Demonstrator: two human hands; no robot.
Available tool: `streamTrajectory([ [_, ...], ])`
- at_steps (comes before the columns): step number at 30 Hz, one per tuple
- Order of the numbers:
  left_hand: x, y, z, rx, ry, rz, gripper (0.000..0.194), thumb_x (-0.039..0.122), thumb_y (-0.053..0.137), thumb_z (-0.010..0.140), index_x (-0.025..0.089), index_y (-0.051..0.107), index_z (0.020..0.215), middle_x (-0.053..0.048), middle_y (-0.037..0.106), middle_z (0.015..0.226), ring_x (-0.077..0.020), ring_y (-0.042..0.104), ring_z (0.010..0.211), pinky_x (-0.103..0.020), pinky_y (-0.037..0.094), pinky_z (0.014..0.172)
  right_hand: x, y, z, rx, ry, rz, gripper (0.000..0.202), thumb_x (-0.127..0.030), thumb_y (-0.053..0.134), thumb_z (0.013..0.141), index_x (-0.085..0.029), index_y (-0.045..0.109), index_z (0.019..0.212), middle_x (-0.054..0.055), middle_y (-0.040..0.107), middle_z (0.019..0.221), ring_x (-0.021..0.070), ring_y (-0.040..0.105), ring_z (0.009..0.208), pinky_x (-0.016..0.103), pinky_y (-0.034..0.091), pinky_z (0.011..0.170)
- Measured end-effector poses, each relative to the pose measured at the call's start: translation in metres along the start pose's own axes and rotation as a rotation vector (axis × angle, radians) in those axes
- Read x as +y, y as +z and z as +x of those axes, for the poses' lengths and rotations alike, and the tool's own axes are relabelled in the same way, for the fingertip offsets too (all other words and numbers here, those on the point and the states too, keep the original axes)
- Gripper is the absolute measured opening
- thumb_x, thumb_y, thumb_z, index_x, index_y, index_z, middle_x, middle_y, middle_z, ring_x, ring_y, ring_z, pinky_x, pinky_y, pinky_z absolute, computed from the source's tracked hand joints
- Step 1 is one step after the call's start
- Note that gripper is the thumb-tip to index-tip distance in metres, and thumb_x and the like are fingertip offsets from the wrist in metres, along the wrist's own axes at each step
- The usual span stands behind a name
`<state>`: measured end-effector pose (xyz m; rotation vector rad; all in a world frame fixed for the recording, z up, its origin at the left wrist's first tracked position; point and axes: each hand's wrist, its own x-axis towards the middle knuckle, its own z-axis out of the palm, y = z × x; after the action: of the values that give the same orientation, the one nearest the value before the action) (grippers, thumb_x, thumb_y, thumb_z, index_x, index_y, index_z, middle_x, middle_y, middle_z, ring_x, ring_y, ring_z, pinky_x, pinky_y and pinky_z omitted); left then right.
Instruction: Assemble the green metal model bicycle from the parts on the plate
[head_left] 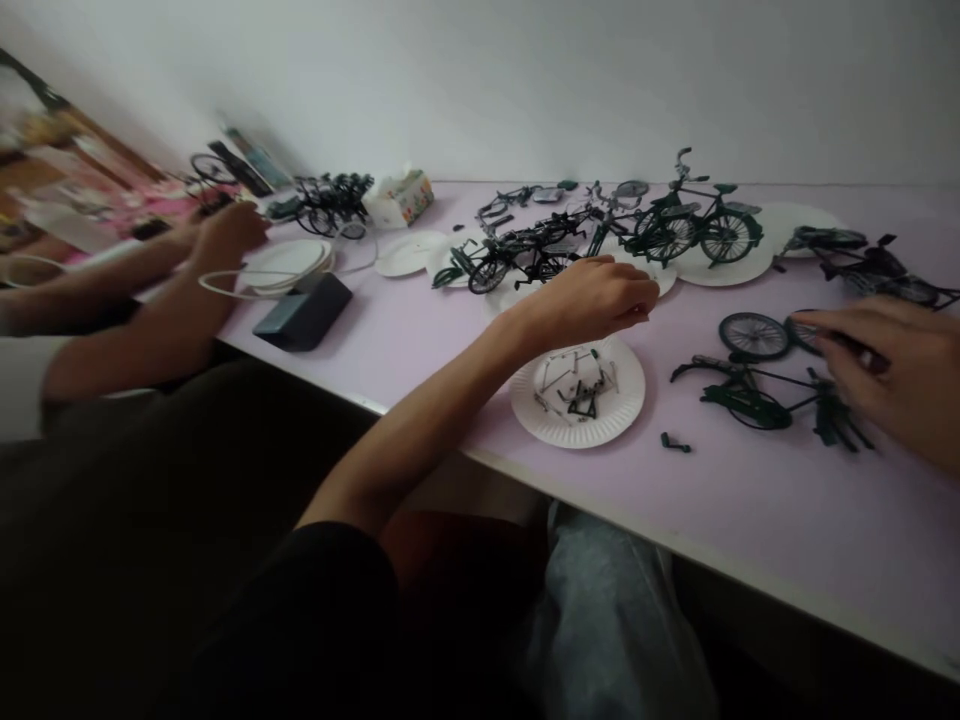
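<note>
Running along a pale wall point(600, 90), the lilac table point(772, 505) stretches toward a co-worker's arms point(161, 315), far off at ten o'clock if the unfinished bicycle frame point(750, 405) is the clock's centre; that one frame lies on its side, with one loose wheel point(754, 336) at twelve and a second wheel point(804, 338) at one, partly covered by the right hand point(896, 365); its thumb and forefinger are bent toward each other with something dark between them, though I cannot tell whether they grip it; the left hand point(611, 290) hangs at ten, fingers curled downward, and I cannot see whether they hold anything; beneath it, at nine, sits one paper plate point(577, 433) of small parts; one small dark part point(675, 443) rests at eight; one bicycle point(701, 225) stands upright toward eleven, beside a tangle too dense to count; lilac tabletop separates the frame from the front edge at six, and a narrower gap from the plate's fluted rim.
</note>
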<state>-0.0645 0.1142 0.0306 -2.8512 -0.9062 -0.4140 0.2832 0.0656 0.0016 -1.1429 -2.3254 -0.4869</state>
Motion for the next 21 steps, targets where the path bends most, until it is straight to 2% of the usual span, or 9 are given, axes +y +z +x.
streamTrajectory([
  [2,-0.003,-0.002,-0.002,-0.002,-0.038,-0.025,0.022,0.021,0.053,0.107,0.015,0.073,0.1,-0.01,0.078,0.102,-0.0195,0.069,0.087,-0.034,0.048,0.08,0.01,0.007,-0.004,-0.003,-0.013,0.09,0.039,-0.025,0.049,0.097,-0.033,0.075,0.126,0.008,0.081,0.112,0.0268,0.075,0.084,0.042,0.05,0.071],
  [5,-0.009,-0.001,-0.004,-0.025,-0.065,-0.071,0.023,0.026,0.058,0.106,0.016,0.073,0.092,-0.009,0.077,0.095,-0.0178,0.066,0.08,-0.032,0.043,0.072,0.023,0.015,-0.009,0.007,-0.032,0.136,0.042,-0.021,0.048,0.093,-0.03,0.079,0.121,0.006,0.084,0.112,0.0258,0.076,0.083,0.041,0.051,0.072],
  [7,-0.013,0.001,-0.004,-0.051,-0.077,-0.088,0.024,0.029,0.06,0.105,0.017,0.073,0.088,-0.008,0.077,0.091,-0.0171,0.065,0.078,-0.031,0.04,0.07,0.028,0.017,-0.012,-0.013,0.059,0.077,0.039,-0.021,0.054,0.093,-0.029,0.081,0.121,0.006,0.085,0.111,0.0234,0.074,0.075,0.039,0.047,0.067],
  [10,-0.017,0.006,-0.004,-0.079,-0.112,-0.108,0.02,0.03,0.065,0.101,0.018,0.074,0.088,-0.006,0.078,0.089,-0.0162,0.065,0.076,-0.029,0.04,0.07,0.033,0.014,-0.014,-0.06,0.257,-0.037,0.04,-0.025,0.064,0.095,-0.031,0.081,0.131,0.006,0.084,0.093,0.0188,0.062,0.057,0.038,0.038,0.059],
  [12,-0.019,0.009,-0.003,-0.093,-0.129,-0.126,0.017,0.03,0.066,0.099,0.018,0.075,0.09,-0.006,0.079,0.09,-0.0154,0.065,0.075,-0.028,0.041,0.07,0.037,0.012,-0.014,-0.101,0.337,-0.081,0.039,-0.034,0.07,0.095,-0.03,0.08,0.133,0.006,0.079,0.078,0.0173,0.051,0.05,0.038,0.034,0.058],
  [15,-0.022,0.013,-0.003,-0.103,-0.137,-0.157,0.016,0.029,0.066,0.098,0.018,0.075,0.091,-0.006,0.079,0.091,-0.0145,0.065,0.075,-0.028,0.042,0.071,0.041,0.01,-0.014,-0.145,0.389,-0.139,0.039,-0.052,0.076,0.092,-0.027,0.085,0.121,0.007,0.076,0.072,0.0145,0.038,0.049,0.037,0.028,0.059],
  [18,-0.023,0.015,-0.003,-0.093,-0.126,-0.199,0.015,0.028,0.066,0.098,0.018,0.076,0.091,-0.006,0.078,0.089,-0.0138,0.064,0.074,-0.027,0.043,0.071,0.043,0.008,-0.014,-0.132,0.422,-0.166,0.047,-0.064,0.074,0.091,-0.024,0.087,0.112,0.009,0.076,0.075,0.0137,0.036,0.053,0.037,0.027,0.06],
  [21,-0.023,0.016,-0.004,-0.081,-0.097,-0.225,0.015,0.027,0.066,0.098,0.017,0.075,0.091,-0.006,0.077,0.088,-0.0139,0.063,0.074,-0.027,0.044,0.072,0.042,0.009,-0.015,-0.052,0.419,-0.104,0.055,-0.076,0.07,0.088,-0.027,0.089,0.102,0.007,0.072,0.066,0.0135,0.035,0.052,0.036,0.026,0.059],
])
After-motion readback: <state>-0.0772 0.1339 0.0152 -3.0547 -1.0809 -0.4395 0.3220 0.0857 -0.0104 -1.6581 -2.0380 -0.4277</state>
